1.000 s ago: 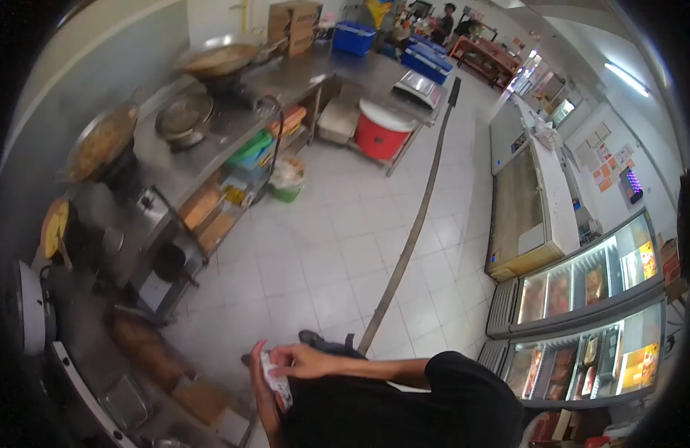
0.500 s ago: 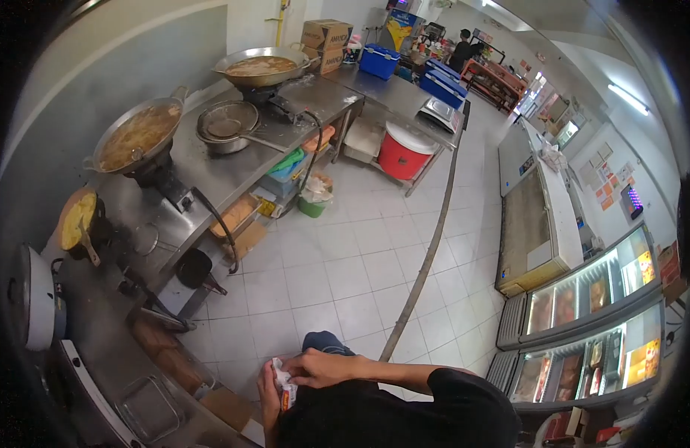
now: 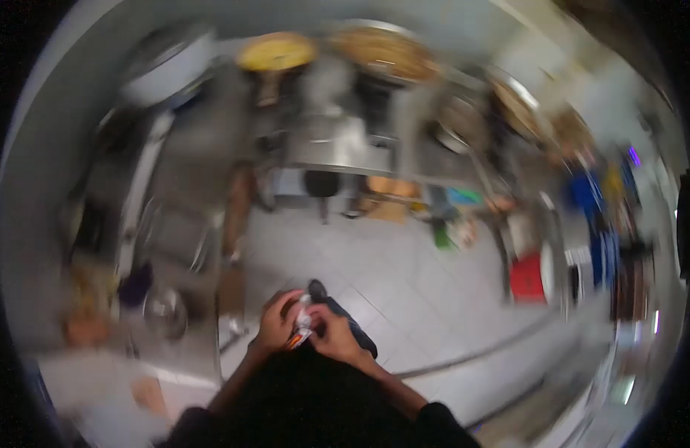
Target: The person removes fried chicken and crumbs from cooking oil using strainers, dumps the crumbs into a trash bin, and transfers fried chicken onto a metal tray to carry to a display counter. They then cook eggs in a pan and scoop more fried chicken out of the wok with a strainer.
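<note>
A small white packet (image 3: 304, 321) with an orange patch at its near end sits between the person's two hands, low in front of the dark-clothed body. The left hand (image 3: 274, 321) curls around it from the left, and the right hand (image 3: 334, 337) closes on it from the right with bent fingers; blur hides just where each fingertip presses. Right beyond the grip shows a dark shoe (image 3: 316, 288), with a dark trouser leg (image 3: 360, 334) beside the right hand. Farther out past the grip spreads the pale tiled floor (image 3: 390, 280), reaching a steel counter (image 3: 341, 155). On that counter, straight ahead of the hands and well apart from them, stand a pan of yellow food (image 3: 276, 54) and, a little to its right, a wok of brownish contents (image 3: 390, 56). Ahead and to the left of the grip is a large white pot (image 3: 173, 71); nearer on that side are a rectangular tray (image 3: 177, 233) and a round bowl (image 3: 165, 313). Off to the right of the grip, across the floor, are a green container (image 3: 441, 235) and a red tub (image 3: 525, 278), all smeared by motion.
</note>
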{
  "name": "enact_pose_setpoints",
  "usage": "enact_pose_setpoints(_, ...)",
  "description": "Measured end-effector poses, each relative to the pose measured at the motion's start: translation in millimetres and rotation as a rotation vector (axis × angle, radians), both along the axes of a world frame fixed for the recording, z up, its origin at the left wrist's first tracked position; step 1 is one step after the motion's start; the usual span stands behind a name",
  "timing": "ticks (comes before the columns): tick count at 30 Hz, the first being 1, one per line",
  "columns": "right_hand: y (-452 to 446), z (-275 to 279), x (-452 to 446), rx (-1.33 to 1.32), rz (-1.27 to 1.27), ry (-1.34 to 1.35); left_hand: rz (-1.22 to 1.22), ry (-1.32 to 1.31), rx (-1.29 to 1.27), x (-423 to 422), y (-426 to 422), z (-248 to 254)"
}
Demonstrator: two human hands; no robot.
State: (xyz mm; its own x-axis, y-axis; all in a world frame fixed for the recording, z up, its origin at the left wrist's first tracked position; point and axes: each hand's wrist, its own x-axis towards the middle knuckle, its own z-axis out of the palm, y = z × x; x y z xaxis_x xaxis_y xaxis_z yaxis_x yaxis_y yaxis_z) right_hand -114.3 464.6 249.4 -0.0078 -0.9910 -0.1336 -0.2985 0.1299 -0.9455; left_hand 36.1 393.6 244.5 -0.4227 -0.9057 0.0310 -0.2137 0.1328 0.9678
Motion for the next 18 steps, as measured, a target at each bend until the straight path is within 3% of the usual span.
enact_pose_setpoints(1,-2.5,-5.9,2.3,0.027,0.008,-0.021,0.028,0.066,0.062,8.6,3.7,5.3)
enact_pose_setpoints(2,-5.7,-13.3,5.1,-0.048,-0.024,-0.13,-0.039,0.031,0.341,25.3,9.4,6.9)
enact_pose_setpoints(3,-2.6,-22.1,12.6,-0.036,0.072,-0.151,0.06,0.028,0.346,32.8,20.0,11.2)
enact_pose_setpoints(5,-6.7,-35.1,10.5,0.042,0.029,-0.225,-0.018,0.078,-0.061,22.3,25.9,17.5)
enact_pose_setpoints(6,-10.9,-27.1,10.1,0.053,0.043,-0.344,0.043,0.074,-0.065,22.3,27.3,15.3)
enact_pose_setpoints(8,-16.4,-39.3,4.2,0.122,0.121,-0.378,0.129,0.115,0.229,26.9,32.7,6.7)
enact_pose_setpoints(10,-19.3,-40.1,5.2,0.276,0.14,-0.527,0.217,0.101,0.242,29.7,37.6,11.3)
enact_pose_setpoints(14,-51.7,2.8,-2.4,0.596,0.392,-0.362,0.236,0.024,0.173,31.4,46.9,-4.8)
enact_pose_setpoints(18,-68.8,15.3,20.0,0.534,0.52,-0.293,0.32,0.041,0.057,40.3,55.6,-0.7)
